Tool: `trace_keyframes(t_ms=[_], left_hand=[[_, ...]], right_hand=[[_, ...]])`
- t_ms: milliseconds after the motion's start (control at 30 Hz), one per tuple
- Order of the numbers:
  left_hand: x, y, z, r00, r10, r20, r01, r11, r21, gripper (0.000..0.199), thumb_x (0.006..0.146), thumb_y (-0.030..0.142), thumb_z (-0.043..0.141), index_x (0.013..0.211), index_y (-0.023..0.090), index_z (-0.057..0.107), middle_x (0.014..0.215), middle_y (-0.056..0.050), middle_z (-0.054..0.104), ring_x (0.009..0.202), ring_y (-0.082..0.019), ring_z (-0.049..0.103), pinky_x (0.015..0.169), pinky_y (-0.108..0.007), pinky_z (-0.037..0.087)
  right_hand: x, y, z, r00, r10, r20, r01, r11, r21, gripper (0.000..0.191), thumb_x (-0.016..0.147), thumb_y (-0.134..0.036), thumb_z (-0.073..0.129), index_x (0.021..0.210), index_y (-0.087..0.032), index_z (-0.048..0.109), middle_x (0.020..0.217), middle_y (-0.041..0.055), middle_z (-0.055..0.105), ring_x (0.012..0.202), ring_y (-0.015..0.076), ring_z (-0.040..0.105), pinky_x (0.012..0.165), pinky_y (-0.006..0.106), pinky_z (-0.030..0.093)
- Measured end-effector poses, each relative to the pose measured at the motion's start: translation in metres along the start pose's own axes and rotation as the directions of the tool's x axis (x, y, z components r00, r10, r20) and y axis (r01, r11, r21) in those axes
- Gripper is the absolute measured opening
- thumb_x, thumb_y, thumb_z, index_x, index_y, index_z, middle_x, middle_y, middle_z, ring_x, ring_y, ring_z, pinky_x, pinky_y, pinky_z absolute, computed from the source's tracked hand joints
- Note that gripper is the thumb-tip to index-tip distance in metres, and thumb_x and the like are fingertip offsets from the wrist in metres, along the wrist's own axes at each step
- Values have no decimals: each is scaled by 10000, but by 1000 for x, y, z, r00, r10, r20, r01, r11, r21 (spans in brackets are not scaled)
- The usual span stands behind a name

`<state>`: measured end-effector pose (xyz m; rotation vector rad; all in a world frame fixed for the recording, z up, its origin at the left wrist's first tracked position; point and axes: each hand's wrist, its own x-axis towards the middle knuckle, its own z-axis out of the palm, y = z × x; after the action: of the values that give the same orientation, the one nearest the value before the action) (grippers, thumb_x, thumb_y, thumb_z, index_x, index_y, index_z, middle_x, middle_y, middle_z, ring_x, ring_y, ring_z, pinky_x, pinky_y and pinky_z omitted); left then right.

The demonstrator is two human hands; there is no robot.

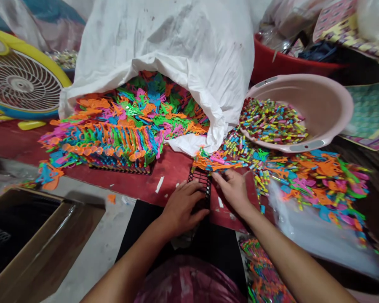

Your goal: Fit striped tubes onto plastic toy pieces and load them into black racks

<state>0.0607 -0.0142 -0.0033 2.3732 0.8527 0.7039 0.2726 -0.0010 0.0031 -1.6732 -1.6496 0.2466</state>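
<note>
On my feed the black slotted plastic strip (202,182) sits at lower centre on the red board (173,179), with my operator's left hand (183,208) spread palm-down over its lower part and the right hand (233,191) resting its fingertips at its upper end. Neither hand looks fully closed, and I cannot tell whether either is actually gripping the strip or only pressing on it. Just above, bright plastic pieces (214,162) touch the strip's top end. A dense row of these pieces seems to stand on a dark strip (120,169) left of centre, though I can't make out how they are fixed. Much of the stock remains loose: the multicoloured plastic pieces (123,126) spill from the white woven sack (164,38), and another heap (322,176) spreads across a clear plastic bag (312,231) on the right. A pink basin (322,101) at right holds a mound of small coloured tubes (271,122), with more scattered below it. The sack's contents stay hidden, and the open cardboard box (28,240) at lower left is too dark for me to read.
</note>
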Motion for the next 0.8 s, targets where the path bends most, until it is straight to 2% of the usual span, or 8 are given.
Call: trace_keyframes(t_ms=[167, 400, 600, 800], left_hand=[[0, -1, 0, 1000, 7, -8, -7, 1000, 1, 311, 876, 406, 630, 1126, 221, 611, 1350, -83, 564, 1255, -270, 507, 1071, -472, 402], [-1, -1, 0, 1000, -5, -15, 5, 1000, -9, 324, 873, 405, 638, 1142, 229, 603, 1331, -88, 570, 1248, -274, 508, 1066, -482, 396], [-1, -1, -1, 1000, -6, -8, 6, 1000, -15, 332, 875, 411, 634, 1146, 223, 599, 1327, -83, 568, 1264, -263, 498, 1118, -468, 352], [-1, -1, -1, 1000, -4, -5, 4, 1000, -12, 320, 882, 412, 626, 1137, 221, 601, 1332, -84, 566, 1271, -265, 492, 1124, -473, 342]], right_hand=[[-6, 6, 3, 997, 70, -44, -71, 997, -14, 418, 887, -472, 577, 577, -206, 488, 523, -22, 502, 520, 124, 417, 514, 251, 279], [-11, 5, 2, 998, -27, -65, 20, 993, -114, 422, 930, -471, 529, 598, -214, 490, 552, -8, 522, 532, 135, 447, 524, 260, 318], [-9, -5, 1, 982, -189, 4, 184, 952, -244, 326, 962, -389, 497, 707, -197, 565, 689, 34, 591, 652, 166, 535, 634, 287, 370], [-2, -12, -2, 988, -136, 69, 151, 938, -313, 342, 959, -402, 494, 685, -200, 525, 650, 28, 560, 585, 157, 472, 570, 284, 297]])
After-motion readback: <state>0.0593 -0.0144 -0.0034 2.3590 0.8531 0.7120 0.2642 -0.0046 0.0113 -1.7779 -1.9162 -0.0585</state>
